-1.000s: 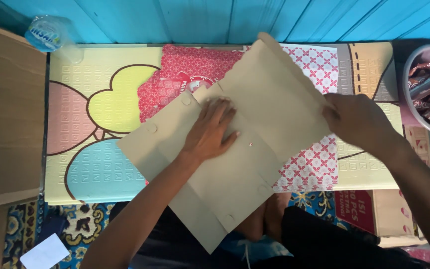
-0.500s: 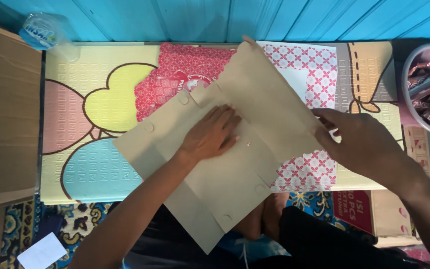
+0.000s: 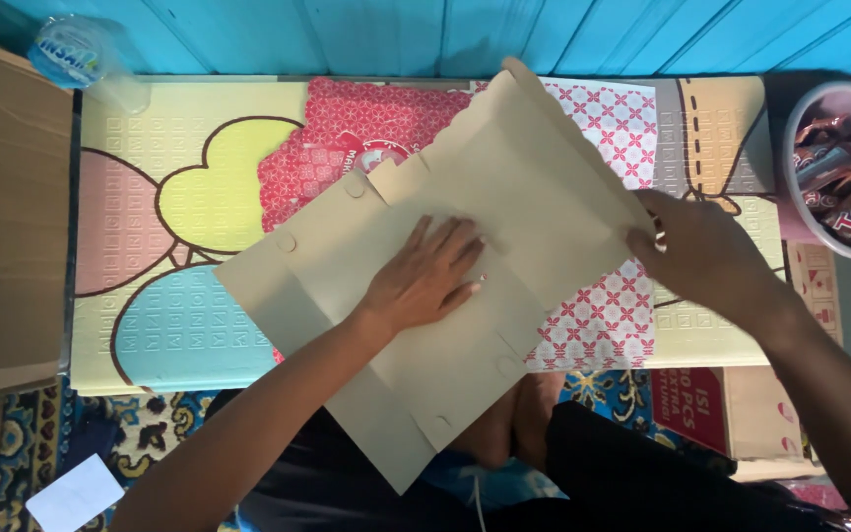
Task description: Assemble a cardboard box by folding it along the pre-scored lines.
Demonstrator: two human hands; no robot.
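Note:
A flat, unfolded tan cardboard box blank (image 3: 504, 197) lies at an angle on a pastel foam mat (image 3: 189, 197). My left hand (image 3: 425, 278) presses flat on its middle panel, fingers spread. My right hand (image 3: 703, 254) grips the blank's right flap at its edge and bends it up and inward. Under the blank lie red and white patterned sheets (image 3: 347, 138), partly hidden.
A brown cardboard slab (image 3: 2, 217) lies at the left. At the back left stands a clear plastic water cup (image 3: 76, 51). A pink bowl (image 3: 798, 227) of wrapped sweets sits at the far right. Behind the mat runs a blue plank wall (image 3: 425, 30). My legs are below.
My right hand has moved left with the right flap, folding it further over. The left hand stays pressed on the middle panel.

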